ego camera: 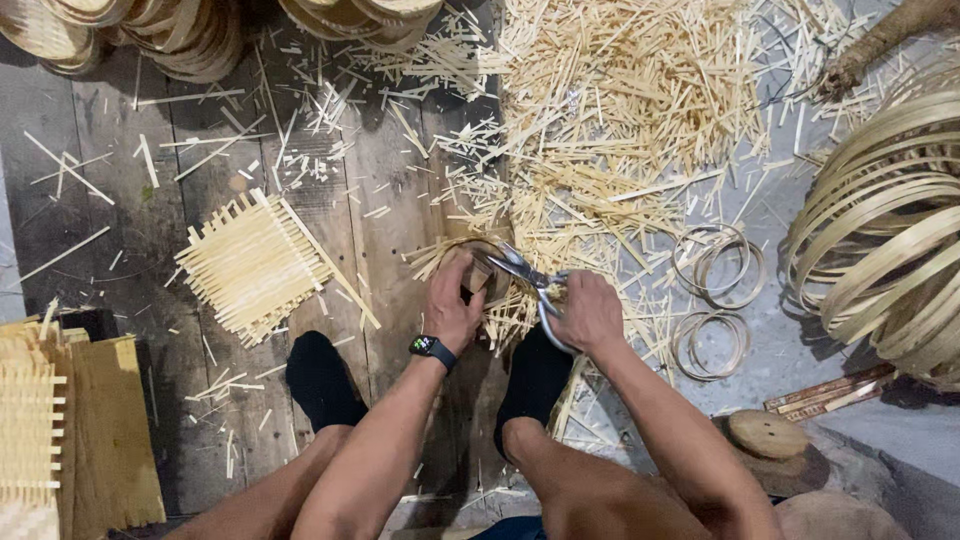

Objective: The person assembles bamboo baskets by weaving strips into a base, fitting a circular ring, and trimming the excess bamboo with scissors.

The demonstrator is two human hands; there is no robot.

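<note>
Left hand [452, 300] grips a small woven piece [478, 268]; right hand [588, 312], just right of it, closes around shears [528, 275] pointing left into it.

Before us, between our two feet: a small woven piece [487, 283] under our left hand [452, 305], with scissors [530, 280] in our right hand [588, 315] just to its right. Left of these we list a woven mat [255, 265] on the plank floor [130, 250]. Behind: a heap of cut strips [620, 110]. Right: small rings [715, 265], then large hoops [885, 235]. Far left: stacked mats [40, 420].
</note>
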